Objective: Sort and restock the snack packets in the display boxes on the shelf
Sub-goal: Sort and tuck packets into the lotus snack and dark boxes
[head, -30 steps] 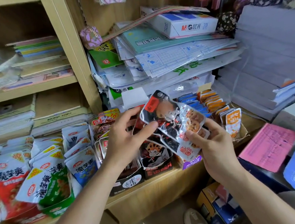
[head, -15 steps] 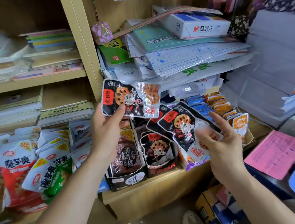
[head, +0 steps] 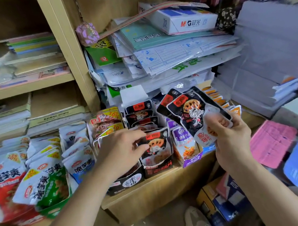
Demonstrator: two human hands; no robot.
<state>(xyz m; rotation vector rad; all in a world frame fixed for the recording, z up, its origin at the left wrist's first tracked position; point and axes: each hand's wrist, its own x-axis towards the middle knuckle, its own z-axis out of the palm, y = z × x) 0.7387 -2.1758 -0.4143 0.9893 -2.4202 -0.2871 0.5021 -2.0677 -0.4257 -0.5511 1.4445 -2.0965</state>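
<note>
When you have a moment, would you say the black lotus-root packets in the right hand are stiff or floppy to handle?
Probably floppy: the black packets fan out and curve above the right hand, which pinches only their lower ends. Their glossy film looks slippery, so they may slide apart. They seem light, since a fingertip grip carries several.

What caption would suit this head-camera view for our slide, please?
Left hand slots a black packet into its box; right hand holds more packets.

black lotus-root packets (head: 192,112) fanned above upright packets in black display box (head: 158,167).
</note>
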